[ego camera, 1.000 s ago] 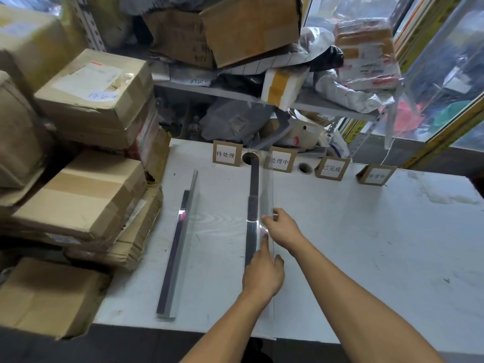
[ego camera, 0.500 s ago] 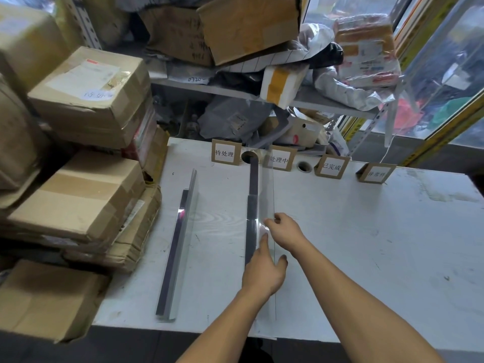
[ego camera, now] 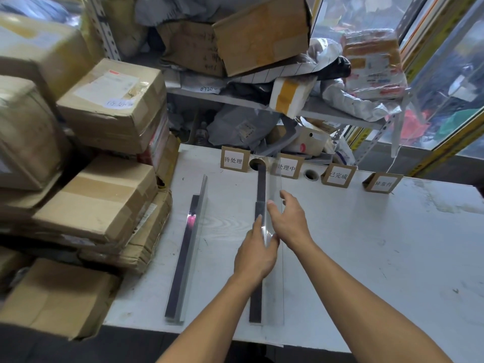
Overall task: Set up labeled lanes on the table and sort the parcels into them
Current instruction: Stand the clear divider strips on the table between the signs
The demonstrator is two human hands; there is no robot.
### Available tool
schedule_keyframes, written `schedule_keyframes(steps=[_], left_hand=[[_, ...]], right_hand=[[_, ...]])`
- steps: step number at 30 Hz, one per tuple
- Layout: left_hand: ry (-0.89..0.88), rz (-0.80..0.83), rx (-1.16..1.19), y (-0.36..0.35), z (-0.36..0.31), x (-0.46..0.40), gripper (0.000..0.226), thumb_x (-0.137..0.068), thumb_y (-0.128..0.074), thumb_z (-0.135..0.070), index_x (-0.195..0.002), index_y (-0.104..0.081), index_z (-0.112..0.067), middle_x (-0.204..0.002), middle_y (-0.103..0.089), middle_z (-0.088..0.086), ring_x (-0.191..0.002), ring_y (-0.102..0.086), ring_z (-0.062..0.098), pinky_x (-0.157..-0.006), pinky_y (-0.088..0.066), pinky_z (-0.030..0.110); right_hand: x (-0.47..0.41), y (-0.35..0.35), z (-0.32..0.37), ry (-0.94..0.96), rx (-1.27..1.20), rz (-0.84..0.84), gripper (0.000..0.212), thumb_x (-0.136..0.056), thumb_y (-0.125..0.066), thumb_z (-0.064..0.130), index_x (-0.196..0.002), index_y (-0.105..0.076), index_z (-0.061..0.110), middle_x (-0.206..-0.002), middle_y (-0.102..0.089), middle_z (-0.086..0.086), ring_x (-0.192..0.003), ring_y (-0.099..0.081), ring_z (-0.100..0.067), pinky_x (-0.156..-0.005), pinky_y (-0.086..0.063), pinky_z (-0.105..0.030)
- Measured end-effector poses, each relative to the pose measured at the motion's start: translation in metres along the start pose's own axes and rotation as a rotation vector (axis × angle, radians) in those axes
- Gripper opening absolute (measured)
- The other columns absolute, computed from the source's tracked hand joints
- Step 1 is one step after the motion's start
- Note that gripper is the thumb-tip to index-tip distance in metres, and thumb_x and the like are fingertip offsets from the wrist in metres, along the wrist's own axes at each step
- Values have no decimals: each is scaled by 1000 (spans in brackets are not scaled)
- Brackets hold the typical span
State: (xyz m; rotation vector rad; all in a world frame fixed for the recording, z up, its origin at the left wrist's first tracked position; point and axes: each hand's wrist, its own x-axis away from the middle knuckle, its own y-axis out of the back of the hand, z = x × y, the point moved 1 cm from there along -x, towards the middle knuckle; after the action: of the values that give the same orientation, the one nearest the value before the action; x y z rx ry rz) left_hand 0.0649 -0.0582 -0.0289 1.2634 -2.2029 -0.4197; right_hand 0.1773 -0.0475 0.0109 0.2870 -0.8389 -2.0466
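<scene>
The second clear divider (ego camera: 272,189) is gripped on the white table (ego camera: 366,244) by the left hand (ego camera: 255,255); the right hand (ego camera: 289,221) appears loosely closed around it.

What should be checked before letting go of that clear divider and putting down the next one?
1. Both hands on the divider: ok. The left hand and right hand hold the second clear divider at its top edge.
2. Divider standing upright: ok, though it is see-through and hard to judge.
3. Divider falls between the first label and second label: ok, roughly.
4. First divider in place: ok, it stands on the table untouched.
5. Dividers parallel: cannot tell, the wide lens bends lines.
6. Parcels in lanes: not ok; the boxes are stacked beside the table.
</scene>
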Motion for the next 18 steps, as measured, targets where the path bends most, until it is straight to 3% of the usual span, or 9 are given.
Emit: schedule_keyframes(steps=[5,10,12,15,18], left_hand=[[-29,-107,41,46,0,-7,65,-99,-47,-50,-155,-17,-37,-157,-38,0,-139,-45,24,-106,-44,42],[-88,-365,36,97,20,-7,45,-101,-52,-33,-145,-44,-30,-146,-52,-2,-130,-50,17,-97,-45,29],[-66,-439,-60,114,38,-5,47,-100,-52,-31,-145,-41,-25,-148,-46,-1,-135,-41,19,-101,-41,32],[130,-248,-42,126,64,0,68,-99,-52,-35,-156,-17,-21,-161,-27,4,-145,-28,27,-113,-33,42],[236,40,144,126,76,9,66,-105,-38,-35,-159,0,-27,-164,-21,8,-147,-30,30,-117,-32,45]], right_hand=[[4,-21,31,95,12,50,55,-100,-51,38,-149,-38,18,-151,-44,-3,-134,-46,-19,-105,-42,-36],[14,-58,54,62,-20,277,52,-101,-49,39,-148,-39,22,-142,-55,0,-107,-57,-11,-84,-44,-25],[22,-77,59,26,-15,379,54,-100,-48,44,-149,-38,22,-141,-56,0,-111,-57,-13,-85,-42,-26],[37,-105,63,-32,-56,474,61,-101,-45,47,-153,-30,21,-147,-50,-5,-125,-54,-21,-100,-45,-33],[51,-123,64,-98,-134,541,65,-101,-41,50,-157,-19,24,-155,-40,-8,-135,-46,-28,-109,-43,-47]])
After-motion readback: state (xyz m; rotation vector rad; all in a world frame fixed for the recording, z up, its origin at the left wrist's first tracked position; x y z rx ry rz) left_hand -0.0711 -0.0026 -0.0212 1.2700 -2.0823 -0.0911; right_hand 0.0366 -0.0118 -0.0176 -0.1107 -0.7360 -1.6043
